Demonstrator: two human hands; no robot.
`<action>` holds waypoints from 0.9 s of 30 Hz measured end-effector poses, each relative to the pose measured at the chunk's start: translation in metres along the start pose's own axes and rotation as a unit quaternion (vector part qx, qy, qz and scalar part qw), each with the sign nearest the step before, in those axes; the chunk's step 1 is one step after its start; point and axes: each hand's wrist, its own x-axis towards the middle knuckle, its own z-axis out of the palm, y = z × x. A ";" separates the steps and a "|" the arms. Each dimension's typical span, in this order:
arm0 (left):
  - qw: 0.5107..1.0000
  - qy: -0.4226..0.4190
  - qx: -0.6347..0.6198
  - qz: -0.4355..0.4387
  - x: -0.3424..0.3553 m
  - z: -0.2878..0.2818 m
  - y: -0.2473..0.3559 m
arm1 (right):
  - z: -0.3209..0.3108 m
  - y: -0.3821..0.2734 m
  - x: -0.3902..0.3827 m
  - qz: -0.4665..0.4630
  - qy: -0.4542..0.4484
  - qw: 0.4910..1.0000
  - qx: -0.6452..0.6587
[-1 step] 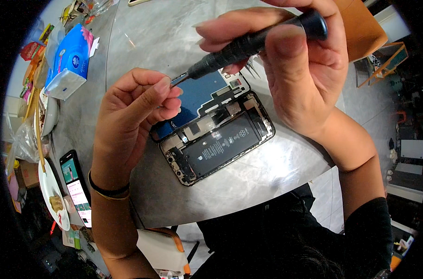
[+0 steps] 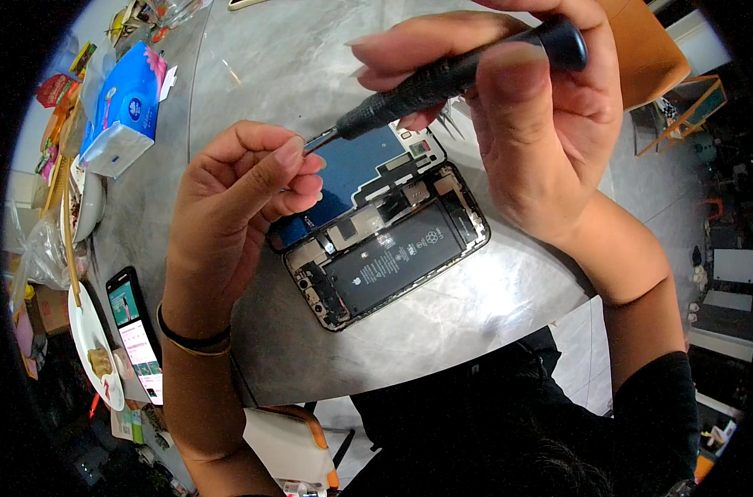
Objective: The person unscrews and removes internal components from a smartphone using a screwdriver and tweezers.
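Above the table, my right hand (image 2: 534,141) grips a black screwdriver (image 2: 410,95), held at a slant with its thin shaft pointing down and left. The thumb lies along the handle, and the forefinger curls around its cap end. At the other end, the thumb and fingertips of my left hand (image 2: 236,186) pinch around the screwdriver's tip; whether a small part is also between them is hidden. Beneath both hands lies an opened smartphone (image 2: 393,257), its battery and inner parts bare. Its detached-looking screen panel (image 2: 343,174) lies alongside on the far side, partly covered by my left fingers.
Tweezers (image 2: 449,124) lie behind the panel, near my right hand. At the left are a lit phone (image 2: 136,335), a white plate (image 2: 82,331) with food scraps, and a blue tissue pack (image 2: 128,108). An orange-brown chair (image 2: 641,50) stands at the far right.
My right hand and the screwdriver handle have shifted very slightly to the right. My left hand and the opened smartphone look unmoved.
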 end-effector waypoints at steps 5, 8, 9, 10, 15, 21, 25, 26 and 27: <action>1.000 -0.006 -0.002 0.005 0.000 -0.002 -0.001 | -0.001 -0.008 0.002 0.026 -0.018 0.998 -0.049; 1.000 -0.016 0.000 0.017 0.001 -0.002 -0.003 | -0.004 -0.009 0.002 0.021 -0.025 0.998 -0.060; 1.000 -0.016 0.002 0.016 0.001 -0.002 -0.003 | -0.003 -0.007 0.002 0.018 -0.021 0.998 -0.050; 1.000 -0.015 0.004 0.015 0.001 -0.002 -0.003 | -0.002 -0.003 0.000 0.016 -0.009 0.999 -0.031; 1.000 -0.012 0.000 0.008 0.000 -0.002 -0.002 | -0.004 -0.010 0.004 0.025 -0.042 0.995 -0.081; 1.000 -0.008 -0.004 0.006 0.001 -0.001 -0.002 | -0.005 -0.010 0.003 0.021 -0.040 0.996 -0.077; 1.000 -0.005 -0.005 0.002 0.001 -0.002 -0.002 | -0.006 -0.007 0.003 0.013 -0.038 0.996 -0.074; 1.000 -0.006 -0.005 0.003 0.000 -0.002 -0.002 | -0.005 -0.007 0.003 0.010 -0.036 0.997 -0.068; 1.000 -0.006 -0.003 0.003 0.001 -0.002 -0.002 | -0.005 -0.006 0.003 0.008 -0.035 0.997 -0.062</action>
